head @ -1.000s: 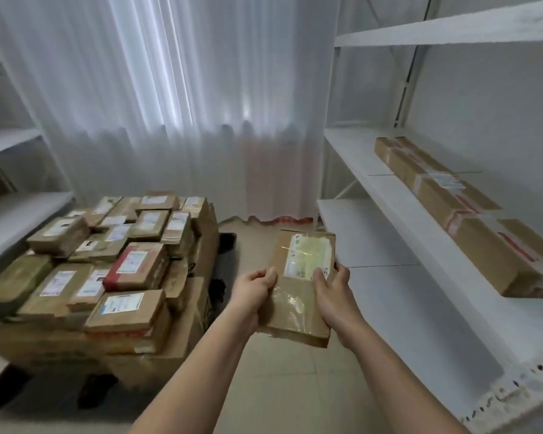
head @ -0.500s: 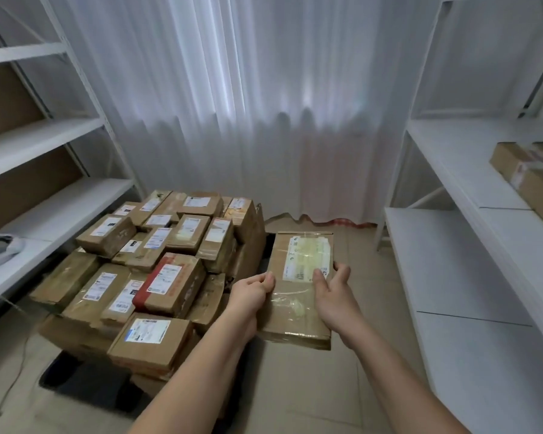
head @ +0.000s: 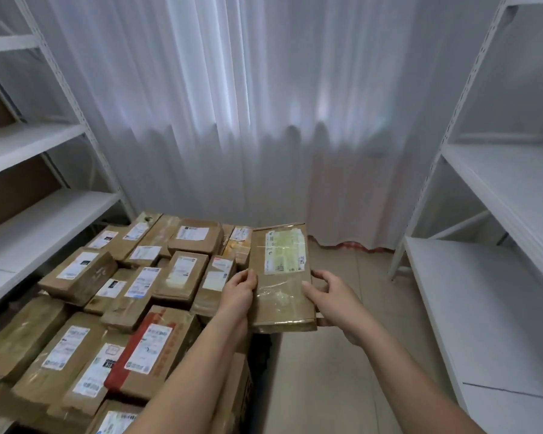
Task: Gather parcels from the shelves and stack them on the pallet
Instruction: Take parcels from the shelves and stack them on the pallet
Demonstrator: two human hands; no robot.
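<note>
Head view shows us carrying a flat parcel (head: 281, 277), left hand (head: 239, 292) and right hand (head: 333, 303) gripping its edges, next lowering it onto the stacked parcels (head: 157, 286).

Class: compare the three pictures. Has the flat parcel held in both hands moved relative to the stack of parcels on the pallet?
Yes. The flat parcel has come closer to the stack of parcels; it now overlaps the stack's right edge, where a second ago floor separated them.
</note>
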